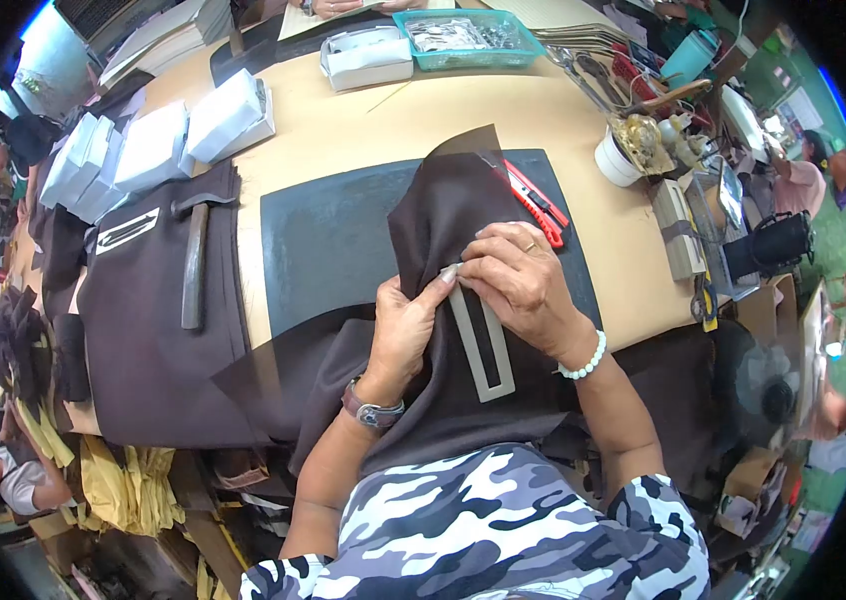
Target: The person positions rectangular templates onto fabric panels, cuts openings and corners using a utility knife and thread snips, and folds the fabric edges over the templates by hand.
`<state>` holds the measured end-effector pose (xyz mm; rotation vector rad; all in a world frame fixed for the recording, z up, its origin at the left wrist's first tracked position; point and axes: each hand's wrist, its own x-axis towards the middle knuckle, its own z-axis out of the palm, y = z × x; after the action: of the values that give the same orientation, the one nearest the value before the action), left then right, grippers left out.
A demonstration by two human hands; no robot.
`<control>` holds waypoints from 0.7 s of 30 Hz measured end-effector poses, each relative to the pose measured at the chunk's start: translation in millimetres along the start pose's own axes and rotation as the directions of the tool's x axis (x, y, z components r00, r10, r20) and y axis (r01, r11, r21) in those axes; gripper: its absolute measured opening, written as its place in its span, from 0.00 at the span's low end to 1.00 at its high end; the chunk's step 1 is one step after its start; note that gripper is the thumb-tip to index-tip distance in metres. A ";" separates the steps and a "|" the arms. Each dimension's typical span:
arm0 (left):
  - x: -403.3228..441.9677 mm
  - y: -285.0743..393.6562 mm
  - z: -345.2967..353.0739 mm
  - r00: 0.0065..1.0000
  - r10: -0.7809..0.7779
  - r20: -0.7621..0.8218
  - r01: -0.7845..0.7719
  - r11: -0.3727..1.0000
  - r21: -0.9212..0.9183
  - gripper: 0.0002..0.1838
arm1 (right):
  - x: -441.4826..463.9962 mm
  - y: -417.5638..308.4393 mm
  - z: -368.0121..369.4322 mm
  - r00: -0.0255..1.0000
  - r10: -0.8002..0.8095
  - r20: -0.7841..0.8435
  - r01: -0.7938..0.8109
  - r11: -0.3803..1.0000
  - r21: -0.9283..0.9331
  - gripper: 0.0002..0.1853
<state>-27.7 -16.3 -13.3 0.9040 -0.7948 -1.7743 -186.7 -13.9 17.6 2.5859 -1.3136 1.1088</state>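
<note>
Dark brown fabric (433,210) rises in folds between my hands and drapes toward my body. My left hand (401,330) is closed on this fabric, its thumb pointing to the upper end of a grey slotted frame (499,388). The frame, a long narrow rectangle, lies against the fabric. My right hand (515,280) is closed in a pinch at that same upper end, meeting the left thumb; what is between its fingertips is too small to tell. Just beyond the right hand, a red utility knife (540,212) rests on the black mat (328,235).
At left, a hammer (195,265) and a pale slotted piece (128,231) lie on stacked dark fabric (158,350). White boxes (153,150) stand behind. A teal tray (468,62) of small parts is at the back, where another person's hands (333,7) show. A white cup (618,160) stands right.
</note>
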 end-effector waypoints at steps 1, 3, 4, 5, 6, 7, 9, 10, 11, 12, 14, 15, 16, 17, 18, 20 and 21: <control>-0.3 2.7 -0.1 1.000 0.000 0.010 0.000 1.000 -0.008 0.08 | 1.4 0.9 0.7 0.999 0.039 0.005 -0.039 0.998 0.045 0.05; -0.4 6.6 -2.3 0.999 -0.027 0.034 0.028 0.999 -0.033 0.08 | 3.4 1.5 2.6 0.993 0.115 0.022 -0.117 0.984 0.137 0.04; -0.1 8.6 -4.5 0.997 -0.054 0.049 0.057 0.997 -0.049 0.08 | 5.2 1.0 3.0 0.982 0.180 0.051 -0.187 0.966 0.179 0.04; 0.1 10.2 -6.5 0.995 -0.080 0.064 0.084 0.994 -0.064 0.08 | 8.2 0.1 2.9 0.966 0.243 0.082 -0.256 0.942 0.219 0.04; 0.4 10.5 -8.2 0.992 -0.095 0.083 0.102 0.992 -0.073 0.08 | 10.6 -0.1 3.4 0.946 0.303 0.116 -0.324 0.911 0.257 0.04; 1.1 10.5 -10.0 0.989 -0.110 0.103 0.119 0.990 -0.082 0.08 | 12.7 1.2 5.3 0.923 0.352 0.159 -0.384 0.879 0.283 0.05; 1.4 11.6 -11.1 0.985 -0.122 0.121 0.133 0.987 -0.089 0.08 | 12.8 3.1 18.0 0.829 0.518 0.209 -0.555 0.721 0.415 0.05; 1.4 12.5 -11.2 0.985 -0.122 0.119 0.133 0.987 -0.088 0.08 | 14.6 2.5 21.6 0.771 0.588 0.244 -0.624 0.623 0.472 0.05; 1.3 13.0 -11.6 0.986 -0.122 0.117 0.133 0.987 -0.088 0.09 | 15.5 -0.5 19.1 0.748 0.631 0.207 -0.651 0.634 0.417 0.10; 1.9 15.2 -12.0 0.990 -0.098 0.099 0.107 0.990 -0.093 0.09 | 11.1 0.7 22.2 0.748 0.648 0.142 -0.627 0.620 0.472 0.13; 3.7 25.9 -14.1 0.997 -0.048 0.060 0.054 0.993 -0.101 0.09 | -4.4 5.7 28.1 0.732 0.681 0.017 -0.565 0.593 0.574 0.19; 4.7 32.9 -16.5 1.000 -0.012 -0.001 0.012 0.993 -0.120 0.10 | -13.1 1.2 19.4 0.715 0.670 0.201 -0.617 0.468 0.633 0.29; 5.0 39.2 -23.1 0.997 0.022 -0.069 -0.030 0.993 -0.112 0.13 | -23.6 -0.3 19.2 0.710 0.633 0.309 -0.658 0.440 0.611 0.33; 7.5 42.8 -36.0 0.990 0.042 -0.135 -0.056 0.993 -0.101 0.14 | -32.6 -9.0 12.5 0.731 0.582 0.355 -0.670 0.515 0.536 0.32; 9.7 47.3 -50.2 0.977 0.064 -0.202 -0.083 0.993 -0.088 0.16 | -38.3 -19.6 5.1 0.745 0.531 0.404 -0.667 0.588 0.458 0.32; 3.4 75.0 -63.8 0.960 0.159 -0.232 -0.180 0.981 -0.071 0.19 | -39.8 -33.2 -1.4 0.683 0.450 0.575 -0.713 0.238 0.660 0.27; 0.1 86.4 -70.6 0.937 0.227 -0.267 -0.232 0.973 0.014 0.21 | -44.2 -36.0 -0.8 0.690 0.492 0.531 -0.702 0.274 0.658 0.20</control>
<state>71.5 -53.3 21.8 0.9723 -0.6780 -1.4180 -178.4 40.0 1.0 2.8525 -2.5197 2.0592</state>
